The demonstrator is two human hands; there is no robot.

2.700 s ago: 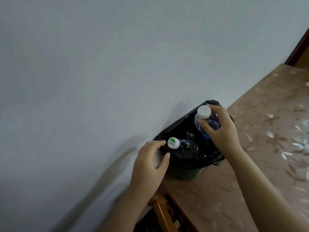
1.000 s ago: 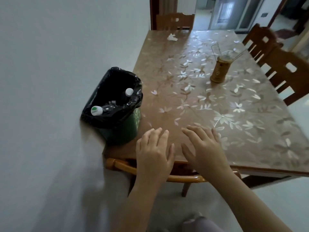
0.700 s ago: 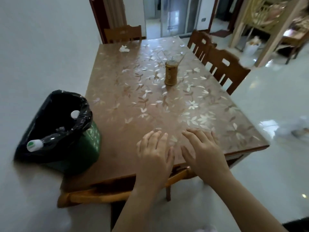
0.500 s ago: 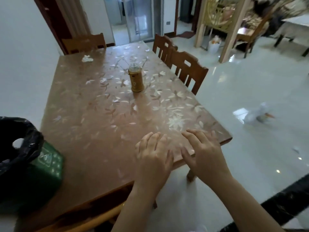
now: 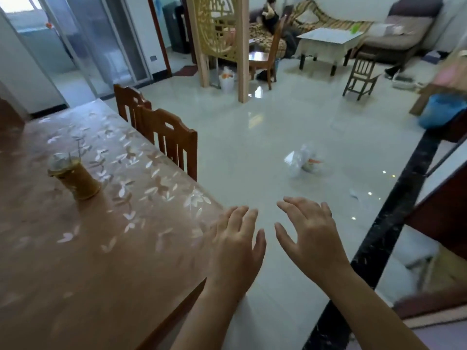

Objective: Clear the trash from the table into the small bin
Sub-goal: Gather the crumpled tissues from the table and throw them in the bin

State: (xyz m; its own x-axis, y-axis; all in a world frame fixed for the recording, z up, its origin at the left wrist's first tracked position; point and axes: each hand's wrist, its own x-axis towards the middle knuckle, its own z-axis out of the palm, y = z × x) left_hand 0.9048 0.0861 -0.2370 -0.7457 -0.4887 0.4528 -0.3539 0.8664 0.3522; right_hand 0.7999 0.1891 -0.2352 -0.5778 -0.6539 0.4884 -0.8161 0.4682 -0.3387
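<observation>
My left hand [image 5: 237, 245] hovers palm down over the near right corner of the brown flower-patterned table [image 5: 83, 248], fingers spread and holding nothing. My right hand [image 5: 309, 238] is beside it, past the table edge and above the floor, also spread and holding nothing. The small bin is out of view. On the floor to the right lies a clear plastic wrapper [image 5: 304, 161] with something orange in it, and a small white scrap [image 5: 353, 194] near it.
A brown toothpick holder [image 5: 75, 179] stands on the table at the left. Two wooden chairs [image 5: 166, 140] are pushed in at the table's far side. Beyond the glossy tiled floor [image 5: 252, 137] are a lattice screen, a coffee table, sofas and a seated person.
The view has swung right, away from the wall and the bin, which left the frame. Both hands let go of the bottles in the bin and now hover open at the table's corner.
</observation>
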